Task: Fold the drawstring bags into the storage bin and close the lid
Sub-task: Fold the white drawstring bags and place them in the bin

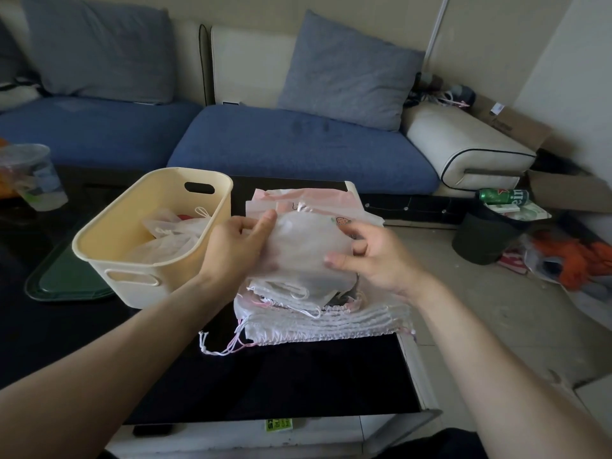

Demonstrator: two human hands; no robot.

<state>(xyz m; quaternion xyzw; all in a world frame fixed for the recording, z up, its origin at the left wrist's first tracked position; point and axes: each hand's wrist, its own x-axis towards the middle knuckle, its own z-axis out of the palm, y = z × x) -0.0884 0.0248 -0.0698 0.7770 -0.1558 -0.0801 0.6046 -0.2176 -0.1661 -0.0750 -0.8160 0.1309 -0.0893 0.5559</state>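
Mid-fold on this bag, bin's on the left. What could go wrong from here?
1. The bag is held by both the left hand and right hand right above the pile of bags; its thin film may slip and unfold.
2. Cords trail loose from the pile on the table and could snag and drag it.
3. Bags already in the bin sit puffed up, so the green lid beneath it might not close.

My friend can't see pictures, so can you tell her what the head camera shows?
Two hands, left hand and right hand, hold a frosted drawstring bag above a pile of bags on a dark table. Left of the pile stands a cream storage bin, open, with some bags already inside.
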